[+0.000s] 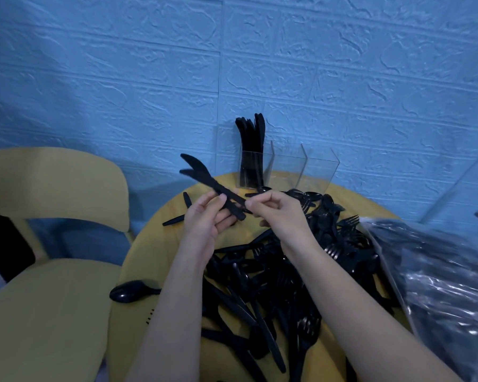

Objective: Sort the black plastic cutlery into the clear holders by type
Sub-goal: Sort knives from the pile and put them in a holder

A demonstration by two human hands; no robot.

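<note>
Left hand (pixel 204 219) curls around two black knives (pixel 204 183) above the tabletop (pixel 149 244), blades pointing up-left toward the wall; right hand (pixel 279 210) pinches their handle ends, fingers bunched tight.

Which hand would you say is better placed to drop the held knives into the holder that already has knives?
Probably the left hand: it grips the two knives by their handles, blades aimed toward the knife holder. The right hand only pinches their handle ends.
</note>
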